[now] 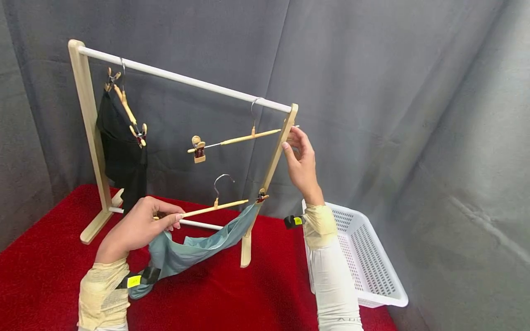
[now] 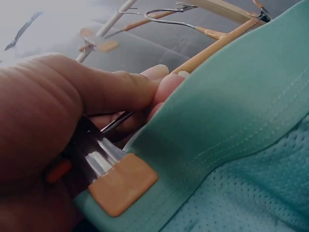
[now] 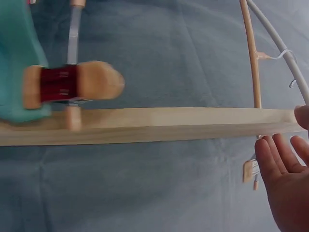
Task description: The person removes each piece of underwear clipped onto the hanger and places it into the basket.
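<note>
My left hand [image 1: 142, 223] pinches the wooden bar of a clip hanger [image 1: 215, 207] between thumb and fingers. Teal shorts [image 1: 198, 248] hang from its clips; one clip [image 2: 123, 183] grips the waistband beside that hand, and another clip [image 1: 262, 196] holds the far end near the rack's right post. The hanger's hook is off the rail. My right hand [image 1: 304, 161] is at the upper part of the post [image 1: 273, 161], its fingers extended and thumb apart, on either side of the wood. Another clip hanger [image 1: 248, 137] hangs from the rail beside it, without a garment.
The rack's white rail [image 1: 186, 82] runs across the top. A black garment [image 1: 122, 151] hangs on a clip hanger at its left end. A white basket [image 1: 372, 257] stands at the right on the red cloth [image 1: 198, 303]. Grey curtain [image 1: 372, 92] lies behind.
</note>
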A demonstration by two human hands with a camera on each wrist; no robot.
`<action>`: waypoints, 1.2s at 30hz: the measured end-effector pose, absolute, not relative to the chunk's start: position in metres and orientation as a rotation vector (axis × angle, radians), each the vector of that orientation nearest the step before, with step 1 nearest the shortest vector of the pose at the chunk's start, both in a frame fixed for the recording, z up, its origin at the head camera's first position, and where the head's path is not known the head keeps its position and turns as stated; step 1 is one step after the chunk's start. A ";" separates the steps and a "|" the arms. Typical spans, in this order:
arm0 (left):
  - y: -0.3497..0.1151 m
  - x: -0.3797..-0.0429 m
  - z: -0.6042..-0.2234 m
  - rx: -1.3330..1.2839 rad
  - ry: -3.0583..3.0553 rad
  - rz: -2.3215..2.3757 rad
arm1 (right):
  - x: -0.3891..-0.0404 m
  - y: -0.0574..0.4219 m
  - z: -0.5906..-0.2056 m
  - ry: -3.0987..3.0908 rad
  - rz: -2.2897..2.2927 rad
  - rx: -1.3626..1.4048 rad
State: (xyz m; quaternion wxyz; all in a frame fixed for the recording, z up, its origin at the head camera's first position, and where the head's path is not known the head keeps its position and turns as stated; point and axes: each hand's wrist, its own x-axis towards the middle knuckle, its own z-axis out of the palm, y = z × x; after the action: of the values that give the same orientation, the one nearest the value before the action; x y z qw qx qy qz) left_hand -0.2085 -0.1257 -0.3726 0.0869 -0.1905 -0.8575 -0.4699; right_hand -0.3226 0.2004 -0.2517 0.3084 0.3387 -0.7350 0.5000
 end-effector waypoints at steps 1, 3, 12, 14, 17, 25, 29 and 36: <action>-0.126 -0.208 -0.372 -0.569 -2.556 -1.397 | -0.321 0.201 -0.257 -1.941 1.327 0.897; -0.126 -0.207 -0.372 -0.570 -2.559 -1.389 | -0.318 0.202 -0.267 -1.934 1.332 0.899; -0.124 -0.207 -0.373 -0.601 -2.546 -1.400 | -0.298 0.214 -0.325 -1.871 1.468 0.891; -0.123 -0.207 -0.374 -0.600 -2.548 -1.404 | -0.294 0.215 -0.335 -1.874 1.491 0.882; -0.122 -0.208 -0.374 -0.604 -2.546 -1.412 | -0.287 0.214 -0.345 -1.906 1.478 0.874; -0.122 -0.212 -0.374 -0.646 -2.518 -1.409 | -0.268 0.206 -0.358 -2.011 1.370 0.816; -0.121 -0.213 -0.376 -0.667 -2.517 -1.414 | -0.262 0.206 -0.367 -2.101 1.315 0.810; -0.122 -0.211 -0.375 -0.682 -2.533 -1.379 | -0.257 0.206 -0.372 -2.128 1.301 0.849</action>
State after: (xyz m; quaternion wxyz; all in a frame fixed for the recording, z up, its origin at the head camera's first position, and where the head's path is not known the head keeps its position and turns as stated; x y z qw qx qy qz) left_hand -0.2112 -0.1216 -0.3755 0.0891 -0.2291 -0.8514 -0.4634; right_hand -0.2574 0.2064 -0.3723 0.2506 0.3121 -0.7818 0.4780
